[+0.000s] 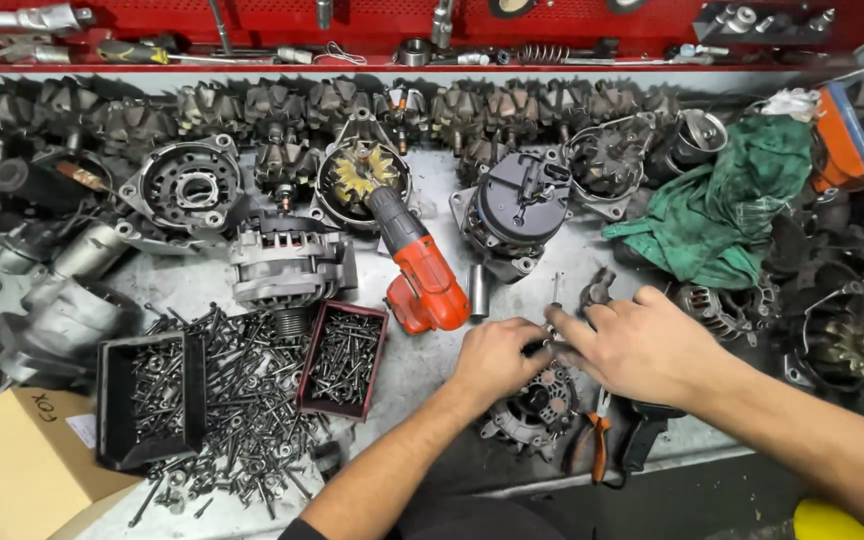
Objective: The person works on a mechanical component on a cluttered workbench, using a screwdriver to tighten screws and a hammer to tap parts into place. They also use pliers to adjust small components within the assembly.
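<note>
Alternator rear housing [535, 405], a round dark part with a ribbed rim, lies on the near edge of the tabletop [422, 365], partly under both hands. The left hand [497, 358] is curled with its fingertips pinched on something small and dark; the right hand [642, 345] lies over it from the right, its fingers meeting the left's at a thin upright pin or bolt [555, 300]. What exactly each grip closes on is too small to tell. By the look of it, the step in hand is fitting or freeing a small fastener at that housing; the next move seems to call for a steady pinch and a careful twist, since the piece is tiny and loose hardware lies all around.

Left of the hands stand two open trays. The black tray [152, 400] holds a thin layer of dark bolts and screws. The dark red tray [344, 358] just right of it is filled with long bolts. Between and around them a loose heap of bolts [242, 400] spreads over the tabletop.

An orange cordless drill [417, 265] lies just beyond the left hand, and orange-handled pliers [595, 440] lie near the housing.
</note>
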